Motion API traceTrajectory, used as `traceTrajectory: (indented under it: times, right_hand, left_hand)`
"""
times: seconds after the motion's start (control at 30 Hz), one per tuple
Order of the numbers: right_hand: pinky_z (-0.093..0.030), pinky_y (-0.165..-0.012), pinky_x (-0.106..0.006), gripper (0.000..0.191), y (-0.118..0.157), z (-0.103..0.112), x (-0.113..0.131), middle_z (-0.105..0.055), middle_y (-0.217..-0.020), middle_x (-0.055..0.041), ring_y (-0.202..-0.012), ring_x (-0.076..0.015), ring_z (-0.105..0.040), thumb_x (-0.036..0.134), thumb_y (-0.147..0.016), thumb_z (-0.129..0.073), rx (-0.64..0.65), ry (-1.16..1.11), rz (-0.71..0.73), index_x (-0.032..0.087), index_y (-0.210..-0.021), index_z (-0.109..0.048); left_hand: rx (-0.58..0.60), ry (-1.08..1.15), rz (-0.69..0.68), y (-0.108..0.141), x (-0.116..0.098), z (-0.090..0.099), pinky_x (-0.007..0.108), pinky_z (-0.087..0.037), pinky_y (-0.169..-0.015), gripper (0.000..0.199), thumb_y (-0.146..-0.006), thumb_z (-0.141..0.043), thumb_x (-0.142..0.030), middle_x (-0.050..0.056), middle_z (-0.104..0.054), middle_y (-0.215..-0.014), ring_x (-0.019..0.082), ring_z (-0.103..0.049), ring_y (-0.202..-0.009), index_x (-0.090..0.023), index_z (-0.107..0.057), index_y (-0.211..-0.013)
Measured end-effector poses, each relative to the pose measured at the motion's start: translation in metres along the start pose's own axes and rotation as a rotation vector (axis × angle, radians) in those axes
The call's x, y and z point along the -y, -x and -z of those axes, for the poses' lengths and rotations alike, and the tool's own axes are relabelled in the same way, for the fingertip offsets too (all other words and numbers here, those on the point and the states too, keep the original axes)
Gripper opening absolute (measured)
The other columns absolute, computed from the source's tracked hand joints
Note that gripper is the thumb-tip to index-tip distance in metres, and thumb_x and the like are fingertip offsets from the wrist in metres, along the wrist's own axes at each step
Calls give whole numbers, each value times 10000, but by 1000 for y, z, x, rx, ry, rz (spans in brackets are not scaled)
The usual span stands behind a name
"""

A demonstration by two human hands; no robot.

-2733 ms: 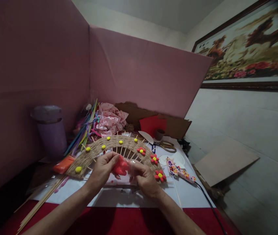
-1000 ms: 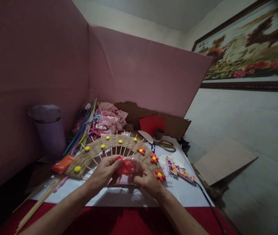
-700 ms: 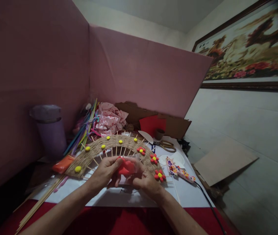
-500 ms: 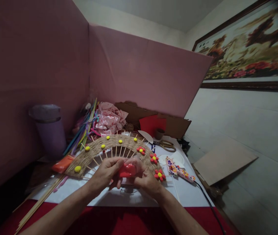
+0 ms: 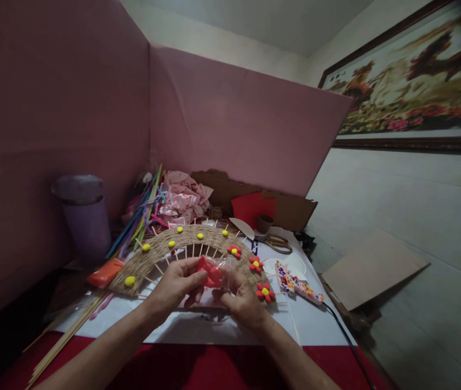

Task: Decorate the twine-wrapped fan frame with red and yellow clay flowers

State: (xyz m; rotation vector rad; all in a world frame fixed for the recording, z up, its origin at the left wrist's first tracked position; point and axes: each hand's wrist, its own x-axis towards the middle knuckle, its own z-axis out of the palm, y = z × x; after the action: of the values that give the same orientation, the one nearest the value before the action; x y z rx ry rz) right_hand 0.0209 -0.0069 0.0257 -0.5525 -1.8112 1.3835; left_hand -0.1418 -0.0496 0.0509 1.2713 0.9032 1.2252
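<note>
Red clay [image 5: 213, 275]: at bag [image 5: 227, 264], between hands, near arch [image 5: 214, 236] | left hand [image 5: 175, 284]: pinching clay | right hand [image 5: 244, 300]: gripping bag | risk: clinging plastic could tear clay if pulled hard; low knuckles could bump sticks [image 5: 159, 269], shifting arch.

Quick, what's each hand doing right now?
Left hand: closed, fingers pinching the red clay.
Right hand: closed, gripping the clear plastic bag around that clay.
</note>
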Motion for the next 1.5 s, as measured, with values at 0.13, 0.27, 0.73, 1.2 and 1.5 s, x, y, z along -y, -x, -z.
traceTrajectory:
  times: [0.13, 0.27, 0.73, 1.2, 1.5]
  right_hand:
    - [-475, -773, -290, 557, -1, -4, 5, -579, -1076, -19, -899, -151, -565, 100, -697, -545, 78, -113, 5, 284, -1221, -502]
    - [-435, -882, -322, 448, -2, -3, 10, -577, -1079, -12, -967, -160, -548, 86, -684, -552, 96, -99, 75, 258, -1097, -561]
    - [-490, -761, -295, 460, -1, -3, 8, -631, -1012, -43, -856, -160, -591, 151, -720, -600, 42, -146, -16, 232, -1171, -561]
    - [-463, -682, -246, 292, -1, -11, 11, -587, -817, 18, -713, -119, -537, 144, -637, -647, -40, -192, 12, 224, -904, -559]
    - [-422, -582, -212, 361, -4, -1, 4, -608, -797, 18, -677, -117, -538, 82, -597, -597, -100, -287, -38, 215, -932, -565]
  left_hand:
    - [-24, -36, 45, 0, 0, 1, 133, -225, -317, 324, -761, -626, -391, -41, -511, -465, 37, -380, -334, -120, -629, -938]
    - [-35, -27, 68, 0, 3, 1, 143, -214, -331, 352, -742, -646, -376, -42, -503, -441, 39, -374, -332, -115, -643, -978]
    - [-33, 71, 97, -2, 0, 1, 135, -189, -301, 390, -710, -681, -373, -21, -577, -508, 29, -392, -307, -132, -651, -1016]
    - [-45, 12, 89, 0, 2, -4, 134, -219, -268, 370, -705, -679, -372, -29, -559, -461, 58, -423, -298, -136, -649, -988]
    - [-161, -15, -23, 0, -4, 4, 181, -396, -374, 285, -759, -611, -401, 35, -597, -662, 115, -527, -548, -123, -646, -807]
